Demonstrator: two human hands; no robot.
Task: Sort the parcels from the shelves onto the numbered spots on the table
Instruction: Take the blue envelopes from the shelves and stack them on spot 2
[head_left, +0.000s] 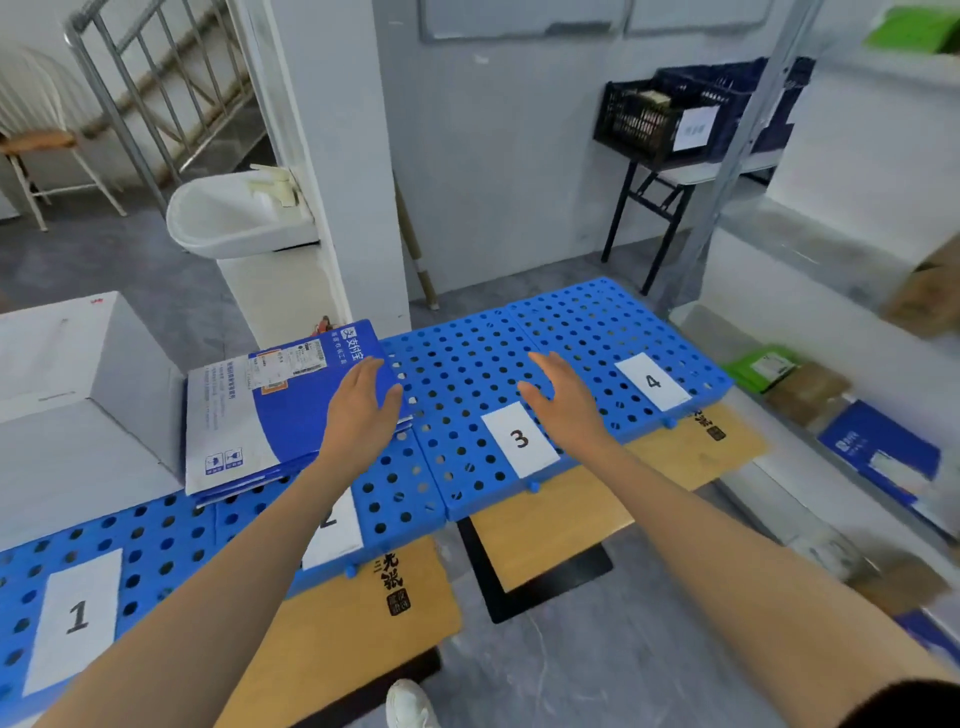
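A blue and white flat parcel (270, 410) lies on the blue perforated table top (587, 332), just behind the paper label 2 (337, 530). My left hand (361, 410) hovers with straight fingers over the parcel's right edge and holds nothing. My right hand (563, 395) is open above the table, between label 3 (519, 439) and label 4 (653, 382). Label 1 (78, 616) sits at the near left. On the shelves at the right lie more parcels: a green one (763, 366), a brown one (808, 395) and a blue one (883, 452).
A large white box (67, 364) stands on the table at the left, touching the parcel's side. A white sink (234, 213) and a pillar are behind the table. A black crate (654, 119) sits on a folding table at the back right. Wooden table tops (545, 525) show below the blue panels.
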